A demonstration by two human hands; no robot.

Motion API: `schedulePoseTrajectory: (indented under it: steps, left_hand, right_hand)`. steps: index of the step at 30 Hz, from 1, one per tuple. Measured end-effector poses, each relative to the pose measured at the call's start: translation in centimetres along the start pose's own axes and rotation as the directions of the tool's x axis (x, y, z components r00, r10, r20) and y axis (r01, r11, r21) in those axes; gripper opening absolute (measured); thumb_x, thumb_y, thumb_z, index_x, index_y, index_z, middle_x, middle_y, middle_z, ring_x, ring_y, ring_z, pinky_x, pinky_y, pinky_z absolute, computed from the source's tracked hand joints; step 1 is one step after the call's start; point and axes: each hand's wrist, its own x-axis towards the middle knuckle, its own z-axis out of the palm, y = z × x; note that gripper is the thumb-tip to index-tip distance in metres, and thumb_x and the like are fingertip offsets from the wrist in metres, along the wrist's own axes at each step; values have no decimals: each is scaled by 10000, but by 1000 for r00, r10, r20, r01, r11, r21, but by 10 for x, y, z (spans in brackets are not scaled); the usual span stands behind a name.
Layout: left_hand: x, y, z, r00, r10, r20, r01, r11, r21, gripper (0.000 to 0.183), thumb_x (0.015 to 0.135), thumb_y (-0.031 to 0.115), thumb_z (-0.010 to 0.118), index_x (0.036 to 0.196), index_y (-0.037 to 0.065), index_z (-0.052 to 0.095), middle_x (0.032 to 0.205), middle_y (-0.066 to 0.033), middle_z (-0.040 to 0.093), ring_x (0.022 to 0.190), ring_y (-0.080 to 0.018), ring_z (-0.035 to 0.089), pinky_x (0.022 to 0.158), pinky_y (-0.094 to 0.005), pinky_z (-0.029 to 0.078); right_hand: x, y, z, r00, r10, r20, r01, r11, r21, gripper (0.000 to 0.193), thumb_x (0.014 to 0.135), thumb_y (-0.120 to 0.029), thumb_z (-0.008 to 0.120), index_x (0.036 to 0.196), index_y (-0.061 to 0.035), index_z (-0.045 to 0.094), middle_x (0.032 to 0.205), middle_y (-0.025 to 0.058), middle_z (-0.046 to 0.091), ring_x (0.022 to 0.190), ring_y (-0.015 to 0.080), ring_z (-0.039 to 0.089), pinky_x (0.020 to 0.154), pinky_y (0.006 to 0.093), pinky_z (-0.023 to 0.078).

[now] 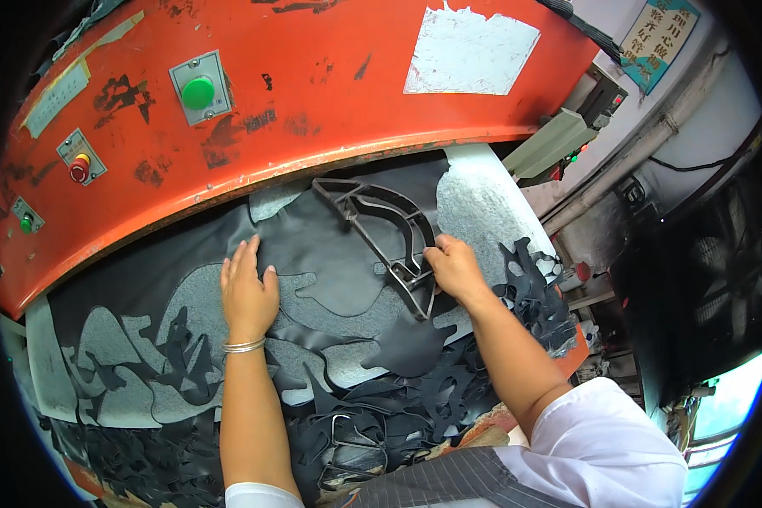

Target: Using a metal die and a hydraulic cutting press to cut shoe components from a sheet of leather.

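My right hand [455,269] grips the near right end of a dark metal cutting die [369,240], thumb and fingers closed on its edge. The die is an outline of thin upright strips, with one long straight side and a curved side. It rests on or just above a black leather-like sheet [186,241], which has several shaped holes cut in its near part. My left hand [250,292], a bangle on its wrist, lies flat on the sheet with fingers stretched out. A loose black cut piece [411,347] lies close to the die's near tip.
An orange-red press beam [313,102] spans the far side, bearing a green button [198,92] and a red knob [80,168]. Under the sheet is a pale cutting board [474,199]. Black scraps [444,402] pile along the near edge. A control box [554,142] stands at right.
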Motion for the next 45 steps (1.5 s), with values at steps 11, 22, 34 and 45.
schedulePoseTrajectory:
  steps: [11, 22, 34, 45]
  left_hand:
    - [-17, 21, -10, 973, 187, 134, -162, 970, -179, 598, 738, 229, 672, 1298, 56, 556, 1299, -142, 586, 1328, -280, 440, 1159, -516, 111]
    - [-42, 84, 11, 985, 110, 133, -98, 991, -87, 586, 749, 325, 754, 1203, -20, 621, 1308, -171, 580, 1327, -306, 439, 1144, -531, 144]
    - [-51, 88, 2, 986, 114, 121, -109, 993, -46, 354, 790, 171, 720, 1087, -17, 684, 1260, -150, 620, 1286, -328, 491, 1119, -511, 248]
    - [-49, 98, 6, 990, 83, 112, -75, 995, -71, 270, 759, 82, 729, 1027, 48, 728, 1132, -117, 688, 1220, -332, 561, 1085, -485, 338]
  right_hand:
    - [114, -56, -18, 822, -323, 468, 558, 618, -553, 204, 888, -282, 607, 945, -102, 684, 949, 154, 678, 959, 371, 632, 804, 466, 498]
    - [161, -82, 7, 684, -324, 654, 720, 444, -533, 222, 911, -297, 592, 1032, -146, 701, 1021, 103, 686, 1021, 312, 634, 844, 432, 499]
    - [167, 30, -64, 727, -473, 498, 480, 868, 124, 674, 797, -247, 769, 1375, -45, 486, 1336, 161, 568, 1252, 292, 526, 1041, 388, 412]
    - [171, 54, -50, 696, -666, 269, 704, 706, -75, 349, 776, -231, 733, 1112, -139, 709, 1248, 88, 640, 1169, 279, 564, 1078, 401, 335]
